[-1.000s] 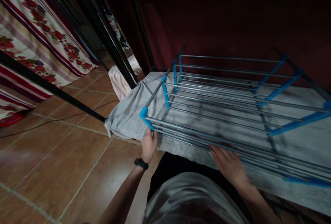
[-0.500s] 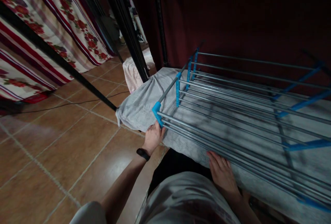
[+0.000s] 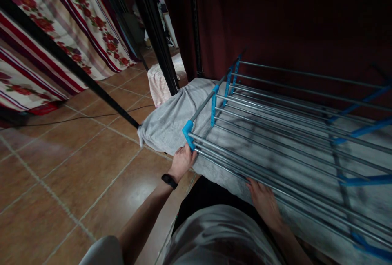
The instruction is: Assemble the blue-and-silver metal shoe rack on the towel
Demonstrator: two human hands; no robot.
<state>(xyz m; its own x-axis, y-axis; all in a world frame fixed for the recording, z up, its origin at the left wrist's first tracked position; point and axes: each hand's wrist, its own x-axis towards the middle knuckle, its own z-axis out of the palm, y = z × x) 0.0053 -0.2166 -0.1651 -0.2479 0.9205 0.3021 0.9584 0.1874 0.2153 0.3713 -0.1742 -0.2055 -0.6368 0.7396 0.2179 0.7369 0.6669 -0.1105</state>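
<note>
A folding clothes drying rack, with grey metal rods and blue plastic joints, extends over a grey blanket. At its near left corner, my left hand is closed around the lower end of the blue corner joint; a dark band circles that wrist. Further right, my right hand is at the rack's front rods, fingers curled against them from below. Its fingertips are partly hidden by the rods.
The grey blanket covers a low surface beneath the rack. A slanting black pole and an upright black post stand left. Beyond are a floral striped curtain and a thin cable on the tiled floor. A dark red panel rises behind.
The right fingers have moved slightly further under the front rods. My left hand keeps its place at the corner joint. The view has shifted a little, so the rack appears slightly further right.
</note>
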